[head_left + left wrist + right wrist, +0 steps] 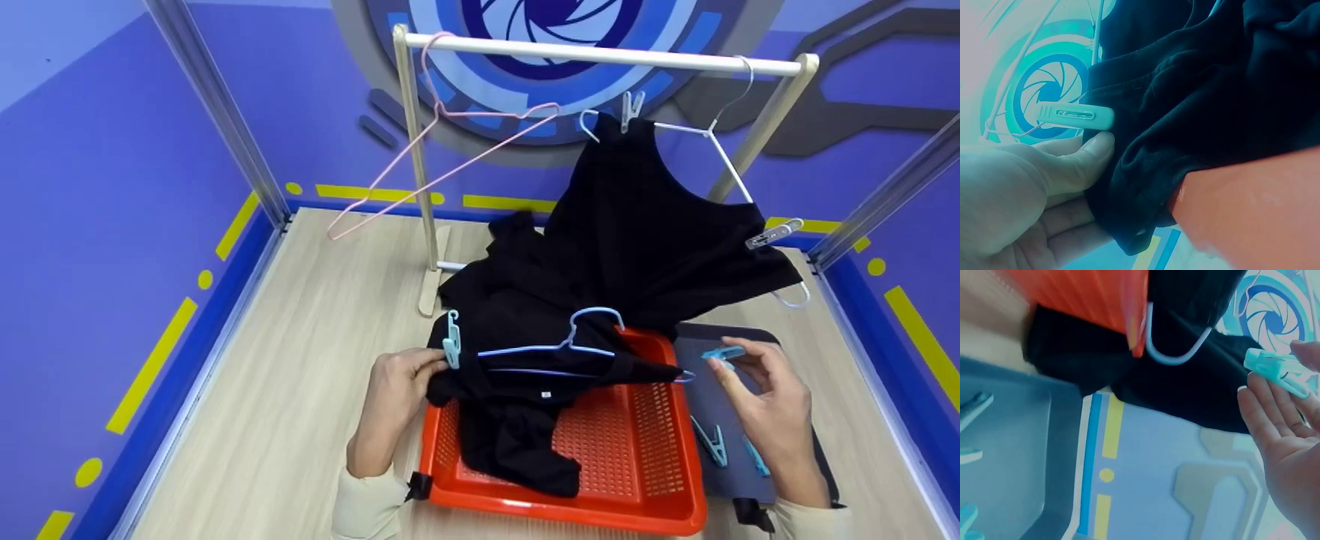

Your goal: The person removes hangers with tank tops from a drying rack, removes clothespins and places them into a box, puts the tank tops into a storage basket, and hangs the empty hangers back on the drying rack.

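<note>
A black garment [517, 442] lies over the red basket [570, 508], with a blue hanger [571, 347] through its neck. My left hand [394, 405] pinches the garment's left edge, thumb in front and fingers behind. Right above the thumb, a light-blue clothespin [1075, 115] is clipped at that edge. My right hand [780, 405] pinches another light-blue clothespin [1275, 368] between thumb and fingers, apart from the cloth. The hanger's right end [684, 377] pokes out of the garment on that side, with no clothespin there.
Several clothespins, one of them this clothespin [711, 442], lie in a grey tray [694, 349] right of the basket. Behind stands a rack [600, 54] with a pink hanger [442, 114] and another black garment [645, 202] clipped on a white hanger [727, 154].
</note>
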Demonstrator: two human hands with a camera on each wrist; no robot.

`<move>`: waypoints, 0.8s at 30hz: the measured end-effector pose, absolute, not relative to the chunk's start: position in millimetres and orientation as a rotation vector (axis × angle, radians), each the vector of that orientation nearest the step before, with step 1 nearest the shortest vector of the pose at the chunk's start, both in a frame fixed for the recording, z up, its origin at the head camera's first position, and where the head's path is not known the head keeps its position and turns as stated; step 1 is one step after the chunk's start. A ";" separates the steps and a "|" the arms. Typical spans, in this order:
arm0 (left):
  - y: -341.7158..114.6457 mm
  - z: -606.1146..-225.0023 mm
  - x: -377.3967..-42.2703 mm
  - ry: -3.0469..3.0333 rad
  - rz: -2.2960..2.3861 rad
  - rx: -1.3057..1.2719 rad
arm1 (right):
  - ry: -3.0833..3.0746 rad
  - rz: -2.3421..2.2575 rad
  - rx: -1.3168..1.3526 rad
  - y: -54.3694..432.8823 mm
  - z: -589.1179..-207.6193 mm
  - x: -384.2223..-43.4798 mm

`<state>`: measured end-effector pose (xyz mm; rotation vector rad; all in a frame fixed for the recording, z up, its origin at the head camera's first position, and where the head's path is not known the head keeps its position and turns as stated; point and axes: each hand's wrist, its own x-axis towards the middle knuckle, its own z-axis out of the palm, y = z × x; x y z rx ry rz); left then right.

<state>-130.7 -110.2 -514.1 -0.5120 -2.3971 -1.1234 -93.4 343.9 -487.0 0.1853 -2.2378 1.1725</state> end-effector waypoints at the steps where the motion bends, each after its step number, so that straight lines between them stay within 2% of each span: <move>1: -110.3 -514.2 -130.9 -2.398 -1.121 -0.511 | -2.264 1.113 0.142 346.6 -489.1 -95.5; 8: -110.0 -515.6 -131.3 -2.365 -1.094 -0.525 | -2.551 0.790 -0.147 360.6 -504.7 -110.9; 24: -108.9 -517.9 -132.8 -2.328 -1.091 -0.540 | -2.908 0.715 -0.215 371.1 -538.0 -132.1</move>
